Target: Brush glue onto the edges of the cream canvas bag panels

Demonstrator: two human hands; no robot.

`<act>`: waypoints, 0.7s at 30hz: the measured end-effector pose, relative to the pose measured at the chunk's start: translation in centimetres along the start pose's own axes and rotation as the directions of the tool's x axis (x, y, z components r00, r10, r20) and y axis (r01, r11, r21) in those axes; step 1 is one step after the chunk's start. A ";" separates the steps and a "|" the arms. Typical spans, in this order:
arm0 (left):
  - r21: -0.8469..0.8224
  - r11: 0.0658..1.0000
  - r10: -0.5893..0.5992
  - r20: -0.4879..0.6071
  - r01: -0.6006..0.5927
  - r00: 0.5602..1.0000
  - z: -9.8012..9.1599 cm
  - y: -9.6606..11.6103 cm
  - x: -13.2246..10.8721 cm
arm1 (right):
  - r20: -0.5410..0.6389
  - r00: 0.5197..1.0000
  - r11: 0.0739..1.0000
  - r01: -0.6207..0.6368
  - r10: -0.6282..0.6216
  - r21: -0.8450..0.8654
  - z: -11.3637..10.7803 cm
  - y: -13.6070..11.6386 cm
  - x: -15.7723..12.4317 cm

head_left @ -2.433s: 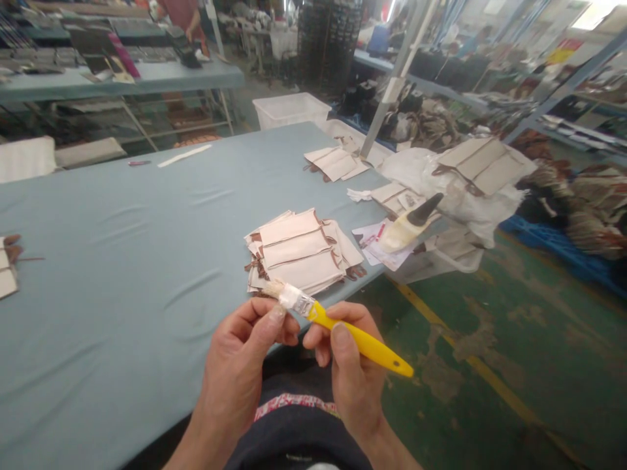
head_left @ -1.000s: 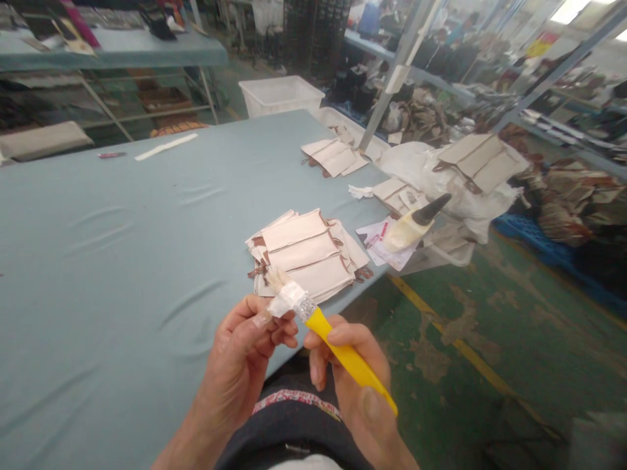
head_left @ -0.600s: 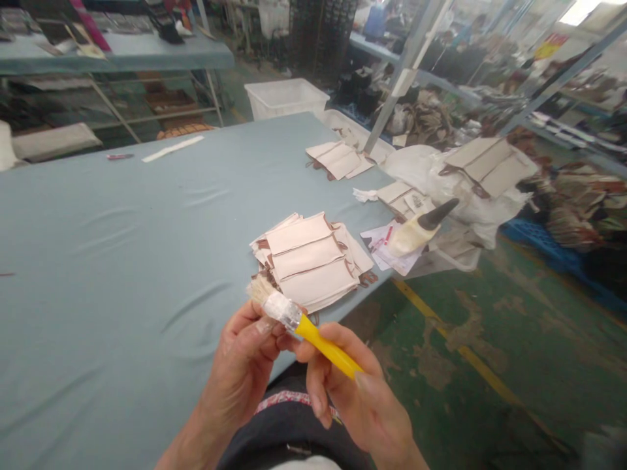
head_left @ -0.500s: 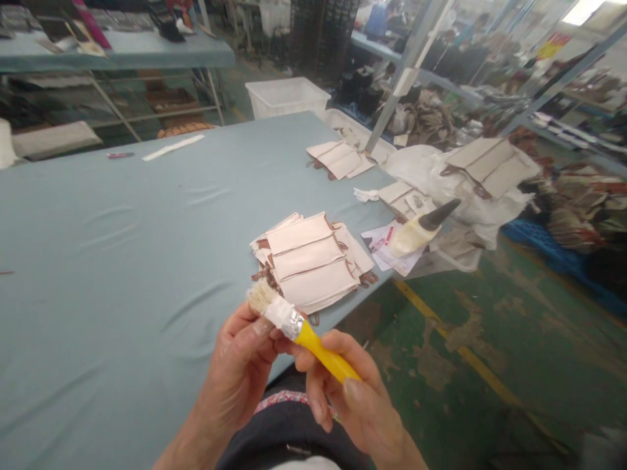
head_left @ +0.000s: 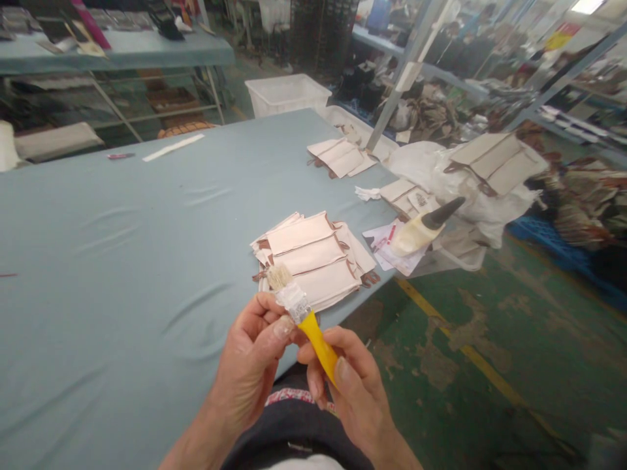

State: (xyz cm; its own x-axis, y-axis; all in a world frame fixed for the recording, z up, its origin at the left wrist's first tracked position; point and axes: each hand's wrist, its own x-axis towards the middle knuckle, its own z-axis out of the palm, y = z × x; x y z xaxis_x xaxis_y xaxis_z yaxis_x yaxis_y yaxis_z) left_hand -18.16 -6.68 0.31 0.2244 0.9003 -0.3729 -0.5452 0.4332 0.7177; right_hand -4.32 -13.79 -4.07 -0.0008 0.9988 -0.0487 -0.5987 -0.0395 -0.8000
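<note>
Head view: right hand (head_left: 355,391) closed around the yellow handle of the paintbrush (head_left: 306,320), bristles up. Left hand (head_left: 255,362) pinches its foil-wrapped ferrule. Brush is held over the near edge of the table (head_left: 122,261), just in front of the stack of beige pieces (head_left: 313,261). Glue bottle (head_left: 424,228) lies to the right.

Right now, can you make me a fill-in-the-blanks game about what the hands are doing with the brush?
The brush is bright ____ below its metal band. The left hand holds it near the bristles, and the right hand holds its ____. The bottle lies to the ____ of the pile of flat pieces on the table.
Missing words: yellow, handle, right.
</note>
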 end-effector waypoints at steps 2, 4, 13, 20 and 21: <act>0.038 0.999 0.023 -0.019 -0.023 1.000 0.1 -0.1 0.1 | 0.028 0.998 0.999 -0.047 0.047 -0.024 -0.3 -0.2 0.1; 0.085 0.995 0.053 -0.002 -0.052 0.999 0.1 -0.3 0.2 | 0.035 0.994 0.993 -0.098 0.100 -0.059 -0.5 -0.7 0.2; 0.146 0.988 0.051 0.039 -0.056 0.998 -0.3 -1.3 0.2 | -0.141 0.982 0.991 -0.134 0.128 -0.032 0.0 -0.8 1.7; 0.283 0.957 0.058 0.022 -0.062 0.998 -0.6 -0.5 1.5 | -0.096 0.974 0.977 -0.202 0.207 0.062 -0.4 -1.3 1.8; 0.309 0.948 0.062 0.043 -0.072 0.997 -0.5 -0.3 1.8 | -0.084 0.972 0.974 -0.216 0.221 0.062 -0.6 -1.4 1.7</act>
State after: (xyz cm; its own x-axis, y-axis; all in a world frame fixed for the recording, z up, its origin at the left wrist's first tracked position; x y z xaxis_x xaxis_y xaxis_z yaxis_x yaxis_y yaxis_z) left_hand -18.04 -5.25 -0.90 0.2251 0.9263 -0.3022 -0.2833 0.3589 0.8893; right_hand -3.01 -12.05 -3.43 -0.0656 0.9594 -0.2743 -0.6332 -0.2525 -0.7316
